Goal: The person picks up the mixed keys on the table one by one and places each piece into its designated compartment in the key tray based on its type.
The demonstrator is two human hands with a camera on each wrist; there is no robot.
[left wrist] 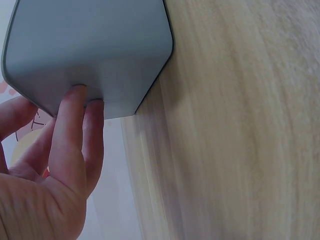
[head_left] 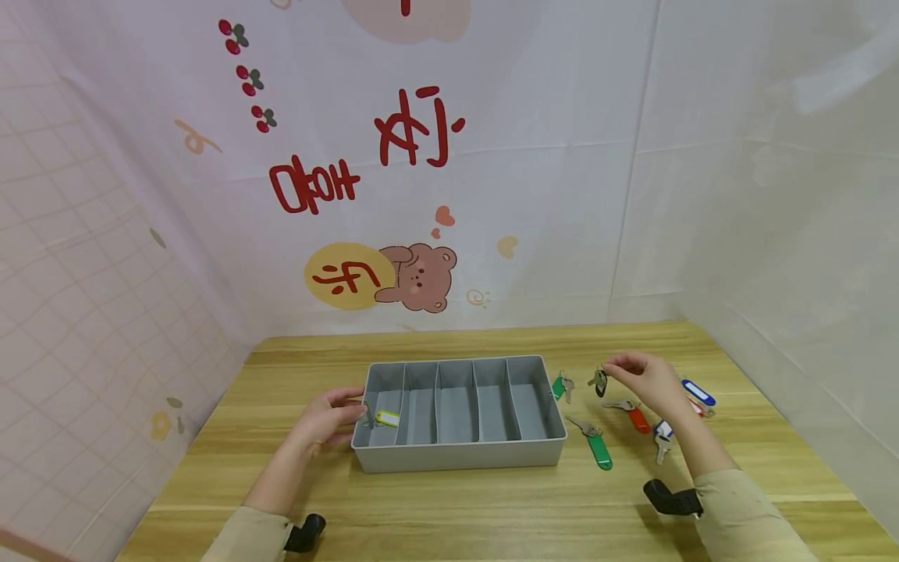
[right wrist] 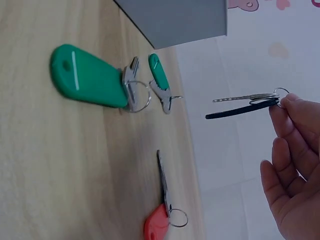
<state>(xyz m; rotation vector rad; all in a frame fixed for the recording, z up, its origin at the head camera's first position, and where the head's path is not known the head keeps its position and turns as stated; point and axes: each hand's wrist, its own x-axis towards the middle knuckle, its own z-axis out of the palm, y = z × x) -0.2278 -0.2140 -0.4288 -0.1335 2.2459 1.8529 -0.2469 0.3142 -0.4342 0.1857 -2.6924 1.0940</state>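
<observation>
Gray plastic makes up the five-compartment tray (head_left: 458, 456), which sits across the middle of the wood-grain worktop (head_left: 449, 515). From my station I judge the step in hand to be moving a tagged key, since a yellow-green key tag (head_left: 388, 418) already lies in the leftmost compartment. My right hand (head_left: 649, 378) pinches a split ring (right wrist: 281, 88) between thumb and index finger, with a metal key (right wrist: 240, 97) and a black key tag (right wrist: 235, 111) hanging from it. They are off the worktop, out past the tray's right edge. As I read it, the next move calls for a lift over that right wall and a lowering into a compartment; which one, I cannot tell. Below the raised fingers I have a red key tag (head_left: 638, 420) and a green key tag (head_left: 599, 452) to clear.

As for pose, my right forearm reaches forward from the worktop's near right corner, the other fingers loosely bent. My left hand (head_left: 330, 416) grips the tray's left end lightly, fingertips against the outer wall and one digit over the rim.
</observation>
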